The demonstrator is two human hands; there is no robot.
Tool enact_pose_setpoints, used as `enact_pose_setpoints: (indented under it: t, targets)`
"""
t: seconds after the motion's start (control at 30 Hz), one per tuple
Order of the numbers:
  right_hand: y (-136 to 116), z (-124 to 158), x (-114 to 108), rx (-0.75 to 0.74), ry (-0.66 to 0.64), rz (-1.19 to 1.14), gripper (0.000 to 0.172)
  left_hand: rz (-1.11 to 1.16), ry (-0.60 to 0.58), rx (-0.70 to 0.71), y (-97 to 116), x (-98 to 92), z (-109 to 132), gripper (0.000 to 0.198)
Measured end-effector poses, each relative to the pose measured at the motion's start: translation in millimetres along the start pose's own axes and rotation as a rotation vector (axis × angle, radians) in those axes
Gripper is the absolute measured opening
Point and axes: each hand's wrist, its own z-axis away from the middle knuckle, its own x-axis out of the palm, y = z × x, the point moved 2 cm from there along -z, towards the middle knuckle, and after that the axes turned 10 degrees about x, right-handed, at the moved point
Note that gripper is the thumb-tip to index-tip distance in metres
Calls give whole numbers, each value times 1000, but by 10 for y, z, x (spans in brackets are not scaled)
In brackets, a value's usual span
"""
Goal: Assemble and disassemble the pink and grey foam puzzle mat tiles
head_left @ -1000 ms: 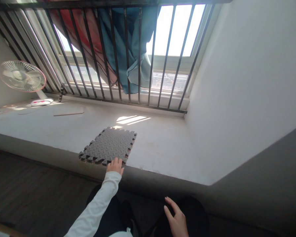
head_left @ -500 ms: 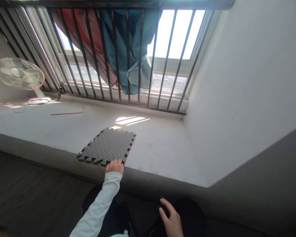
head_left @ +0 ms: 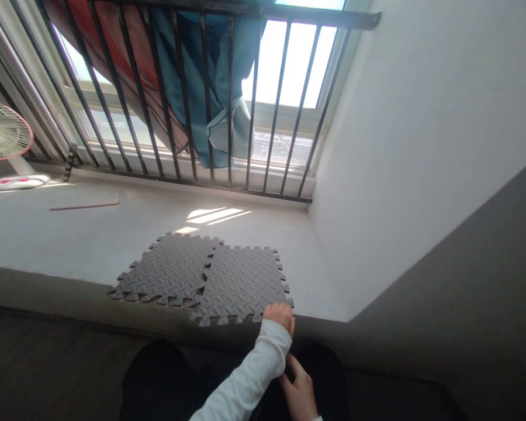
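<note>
Two grey foam floor tiles with a raised tread pattern and toothed edges lie side by side on a white ledge. The left foam tile [head_left: 169, 266] rests near the ledge's front. The right foam tile [head_left: 245, 278] sits beside it, slightly nearer to me, and juts over the front edge. My left hand [head_left: 279, 316], in a white sleeve, is closed on that tile's near right corner. Below it, my right hand [head_left: 301, 394] hovers over my lap, thumb and forefinger apart. The left sleeve covers its fingertips partly; nothing shows in it.
The white ledge [head_left: 319, 280] meets a wall [head_left: 412, 146] at right. Black railing bars [head_left: 272, 126] stand before a window with red and blue cloth [head_left: 219, 88]. A fan [head_left: 4, 131] and a thin stick [head_left: 85, 206] are at left.
A second foam tile now lies right of the first, with my left hand on it; that hand moved right from the first tile. My view shifted right, and the left sleeve now overlaps my right fingertips.
</note>
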Motion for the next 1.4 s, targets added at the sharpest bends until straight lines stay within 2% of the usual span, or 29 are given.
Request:
enact_pose_setpoints:
  t: [0.07,0.13,0.2,0.3,0.37,0.47,0.57,0.67,0.77,0.87,1.03,1.17,1.4]
  targets:
    - [80,-14,-61,29,27,5,40,105,-62,120,140,105,26,37]
    - [147,-33,-127,26,73,41,40,140,13,166,68,143,134,40]
    - [172,-55,-180,-15,153,110,40,45,143,50,-210,156,303,44]
    - [103,-106,-179,-65,264,307,41,-209,214,-320,-800,225,581,59]
    - [1,-169,-124,-72,323,478,44,-267,224,-487,-1136,312,715,67]
    - [-153,-314,-24,-42,391,675,51,-225,222,-566,-1440,452,803,68]
    - [-227,-482,17,15,417,754,50,-203,221,-501,-1550,517,802,57]
    - [-216,-621,-42,74,406,759,45,-204,250,-414,-1545,483,757,48]
    - [-188,-716,-182,76,405,739,39,-203,304,-366,-1432,373,627,46]
    - [-200,-800,-384,98,466,754,38,-199,308,-331,-1227,238,374,48]
    - [-296,-946,-744,207,512,809,41,-170,213,-295,-892,99,-97,52]
    - [-314,-982,-924,214,535,841,40,-184,147,-279,-751,118,-268,52]
    - [-279,-925,-958,206,474,915,37,-245,108,-299,-654,251,-252,45]
